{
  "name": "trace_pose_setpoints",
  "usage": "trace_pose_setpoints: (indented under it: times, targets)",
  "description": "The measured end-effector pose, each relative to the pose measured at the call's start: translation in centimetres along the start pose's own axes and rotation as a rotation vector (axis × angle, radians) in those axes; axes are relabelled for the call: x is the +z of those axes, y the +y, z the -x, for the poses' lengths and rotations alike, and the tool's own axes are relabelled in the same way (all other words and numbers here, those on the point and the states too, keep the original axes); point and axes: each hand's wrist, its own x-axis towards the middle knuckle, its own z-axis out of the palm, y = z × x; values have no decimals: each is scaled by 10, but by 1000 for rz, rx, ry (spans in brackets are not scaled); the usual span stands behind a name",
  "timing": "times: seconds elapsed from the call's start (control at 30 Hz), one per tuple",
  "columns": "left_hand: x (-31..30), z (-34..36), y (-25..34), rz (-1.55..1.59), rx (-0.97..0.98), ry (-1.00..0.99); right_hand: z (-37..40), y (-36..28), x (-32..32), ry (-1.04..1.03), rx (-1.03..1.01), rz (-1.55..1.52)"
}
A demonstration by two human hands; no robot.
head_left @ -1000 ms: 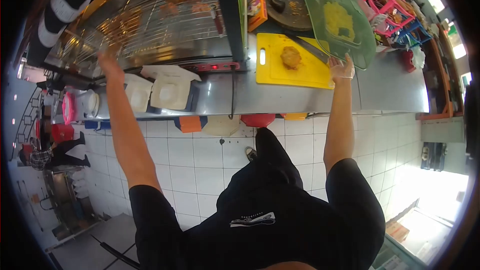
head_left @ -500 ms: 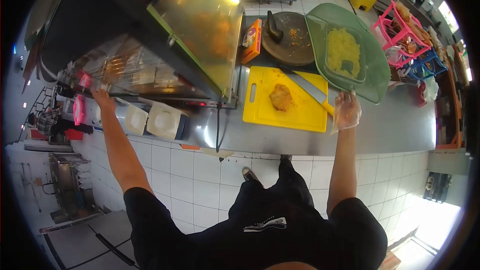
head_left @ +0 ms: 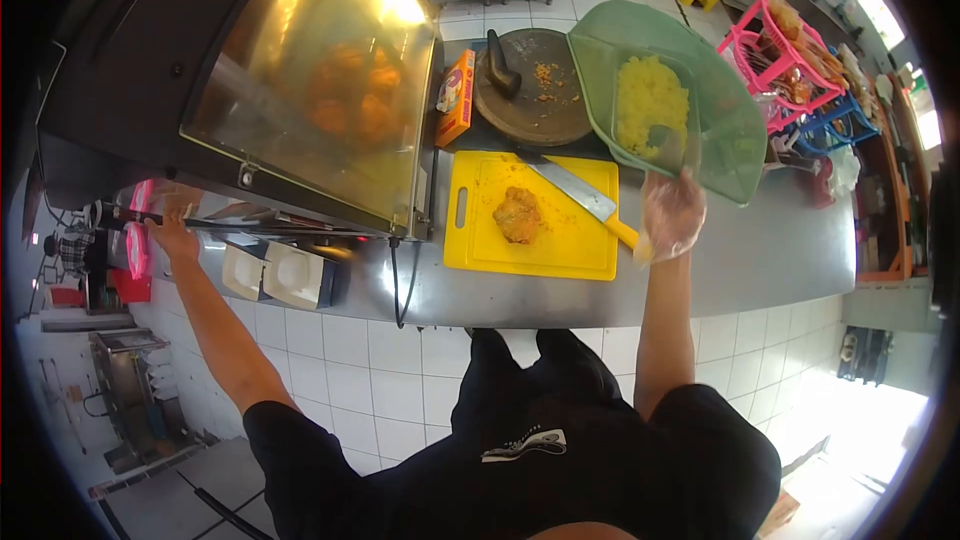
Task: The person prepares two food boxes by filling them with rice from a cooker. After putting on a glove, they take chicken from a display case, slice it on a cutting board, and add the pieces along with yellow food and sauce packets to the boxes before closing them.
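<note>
My left hand (head_left: 172, 235) reaches to the far left, its fingers apart against the lower edge of a glass-fronted food warmer (head_left: 310, 80). In a clear plastic glove, my right hand (head_left: 673, 215) is at the near rim of a green plastic tub (head_left: 725, 125), fingers stretched toward it and slightly blurred. Inside the tub is a container of yellow rice-like food (head_left: 652, 105). Left of the glove, a knife (head_left: 575, 190) lies slantwise across a yellow cutting board (head_left: 470, 250), its handle over the right edge. A piece of fried chicken (head_left: 518, 215) rests mid-board.
Behind the board are a stone mortar (head_left: 550, 115) with a dark pestle (head_left: 500, 70) and an orange box (head_left: 457, 100). Open paper boxes (head_left: 290, 270) stand beneath the warmer's front. Pink and blue baskets (head_left: 790, 60) stand at right. A black cable (head_left: 400, 290) hangs over the steel counter (head_left: 760, 250).
The warmer's glass door has swung from raised to lowered across the front. My right hand has moved up to the tub's rim. The whole view has shifted.
</note>
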Motion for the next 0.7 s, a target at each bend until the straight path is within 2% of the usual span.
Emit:
trace_pose_setpoints:
  times: [0.07, 0.1, 0.17, 0.27, 0.33, 0.57, 0.7]
  targets:
    - [0, 2, 0, 13, 11, -36, -18, -5, 3, -287, 77, -181]
    - [4, 10, -6, -39, 77, 24, -27, -2, 12, -292, 73, -177]
    - [-8, 10, -26, -48, 137, 83, -40, 8, 25, -380, -109, 10]
    - [-11, 51, -55, -87, 282, 215, -69, 17, 39, -343, -100, 122]
    - [-23, 84, -78, -196, 331, 150, -87, 22, 48, -344, -93, 155]
    - [-37, 212, -144, -357, 209, 195, -86, 77, 87, -364, 15, 184]
    - [-33, 260, -181, -445, 139, 151, -74, 113, 62, -359, 175, 155]
